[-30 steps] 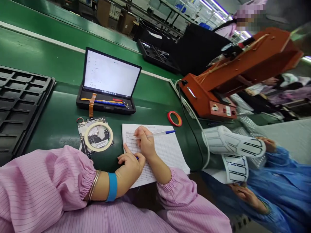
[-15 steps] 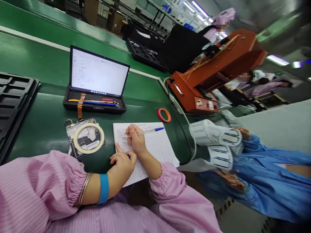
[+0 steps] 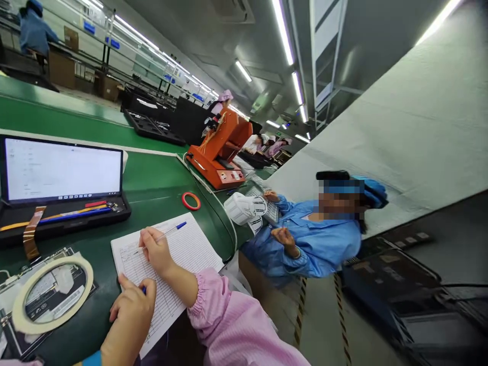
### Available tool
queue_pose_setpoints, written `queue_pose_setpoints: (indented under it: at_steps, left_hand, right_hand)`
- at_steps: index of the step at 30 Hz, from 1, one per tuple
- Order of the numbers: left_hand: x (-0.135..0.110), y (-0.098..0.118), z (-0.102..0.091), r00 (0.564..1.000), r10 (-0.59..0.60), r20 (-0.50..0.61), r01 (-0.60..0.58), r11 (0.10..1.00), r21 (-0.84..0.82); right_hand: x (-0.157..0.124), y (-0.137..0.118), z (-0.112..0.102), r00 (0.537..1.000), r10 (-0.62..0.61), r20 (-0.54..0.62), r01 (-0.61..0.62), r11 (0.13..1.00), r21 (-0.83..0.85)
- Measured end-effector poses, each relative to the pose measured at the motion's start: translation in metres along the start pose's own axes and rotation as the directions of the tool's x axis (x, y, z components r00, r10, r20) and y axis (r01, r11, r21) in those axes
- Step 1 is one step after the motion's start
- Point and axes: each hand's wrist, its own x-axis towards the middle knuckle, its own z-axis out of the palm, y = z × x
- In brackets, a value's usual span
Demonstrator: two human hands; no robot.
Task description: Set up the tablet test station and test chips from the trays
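Note:
My right hand (image 3: 154, 250) is closed around a blue-capped pen (image 3: 168, 233) whose tip rests on a ruled paper form (image 3: 186, 251) lying on the green bench. My left hand (image 3: 131, 310) lies curled on the form's near edge, index finger stretched out, with a small blue thing (image 3: 144, 290) tucked in its fingers. To the left of the form, a roll of pale tape (image 3: 51, 292) sits on a circuit board (image 3: 76, 284).
An open laptop-like unit (image 3: 61, 175) with coloured flex cables stands at the left. A red tape ring (image 3: 191, 201), an orange machine (image 3: 219, 152) and a label roll (image 3: 244, 207) lie further right. A person in blue (image 3: 316, 241) sits beside the bench. Black trays (image 3: 150, 127) lie beyond.
The view has swung up and to the right, bringing the person in blue and the ceiling into sight. My hands keep the same pose on the form.

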Motion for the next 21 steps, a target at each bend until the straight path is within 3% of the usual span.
queue_pose_setpoints:
  at_steps: [9, 21]
  left_hand:
    - [0.002, 0.002, 0.003, 0.998, -0.019, -0.055, 0.026, 0.991, 0.128]
    - [0.007, 0.01, 0.008, 0.993, -0.102, -0.056, 0.104, 0.994, 0.035]
  right_hand:
    - [0.002, -0.007, 0.001, 1.0, -0.021, -0.014, 0.022, 0.999, 0.048]
    - [0.007, -0.003, -0.002, 0.999, -0.04, -0.021, 0.041, 0.999, 0.033]
